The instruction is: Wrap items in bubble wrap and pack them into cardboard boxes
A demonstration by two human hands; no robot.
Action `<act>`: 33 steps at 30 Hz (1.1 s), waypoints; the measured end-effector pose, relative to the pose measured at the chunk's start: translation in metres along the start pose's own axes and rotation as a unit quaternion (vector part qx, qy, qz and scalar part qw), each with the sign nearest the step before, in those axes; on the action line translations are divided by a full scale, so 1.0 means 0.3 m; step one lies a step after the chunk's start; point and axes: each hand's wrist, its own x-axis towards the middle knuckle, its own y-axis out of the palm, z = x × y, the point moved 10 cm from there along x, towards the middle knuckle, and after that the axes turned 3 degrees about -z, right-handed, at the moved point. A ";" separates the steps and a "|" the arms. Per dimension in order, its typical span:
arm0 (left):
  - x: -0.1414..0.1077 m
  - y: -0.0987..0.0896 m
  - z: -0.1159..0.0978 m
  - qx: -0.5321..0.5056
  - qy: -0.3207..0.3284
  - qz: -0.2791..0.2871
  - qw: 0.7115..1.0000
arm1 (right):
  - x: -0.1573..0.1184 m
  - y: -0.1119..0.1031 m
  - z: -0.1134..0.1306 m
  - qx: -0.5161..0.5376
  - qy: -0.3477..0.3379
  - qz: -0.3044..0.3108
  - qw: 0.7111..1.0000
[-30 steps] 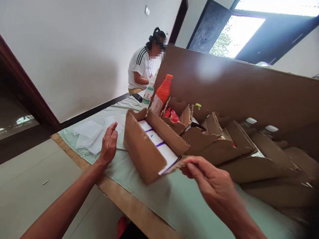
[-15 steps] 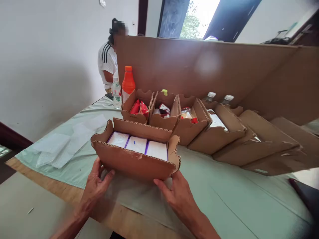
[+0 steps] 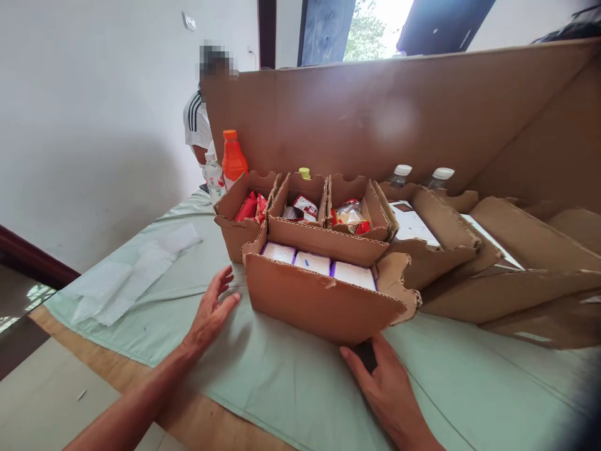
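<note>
A cardboard box [image 3: 300,300] with scalloped ends stands on the cloth in front of me, holding three white packs with purple edges [image 3: 312,263] in a row. To its left, my left hand [image 3: 213,313] is apart from it, open, with fingers spread and nothing in them. My right hand [image 3: 382,376] is at the box's lower right corner, thumb and fingers apart. Whether its fingertips touch the box I cannot tell. Just behind stand similar boxes with red packets [image 3: 252,208], a dark-and-white package [image 3: 304,208] and a clear-and-red packet [image 3: 350,216].
More cardboard boxes [image 3: 526,238] lean along the right. Behind rises a tall cardboard panel [image 3: 319,119]. An orange bottle [image 3: 233,160] and a clear bottle [image 3: 213,175] stand at the back left. Plastic wrappers [image 3: 136,275] lie on the green cloth [image 3: 291,369]. A person [image 3: 197,125] is beyond the panel.
The box with white packs has moved right and back, close against the row of boxes. My left hand has let go of it. My right hand has moved right along with the box.
</note>
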 end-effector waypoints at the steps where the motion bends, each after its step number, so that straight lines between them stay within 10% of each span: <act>1: 0.028 -0.025 0.007 -0.001 -0.007 -0.014 1.000 | 0.000 0.005 -0.005 -0.002 -0.001 -0.003 1.000; 10: 0.245 0.060 0.011 -0.022 0.028 -0.014 0.999 | 0.020 -0.012 -0.028 -0.017 0.009 -0.021 1.000; 24: 0.162 0.063 -0.049 -0.048 0.016 0.115 0.992 | 0.035 -0.001 -0.041 -0.020 0.033 -0.021 0.999; 28: 0.059 0.121 -0.100 -0.057 0.030 0.225 0.972 | 0.031 0.001 -0.051 -0.015 0.045 -0.004 0.999; 33: 0.015 0.193 -0.096 -0.052 0.047 0.202 0.977 | -0.012 -0.020 -0.145 -0.052 0.081 -0.020 0.995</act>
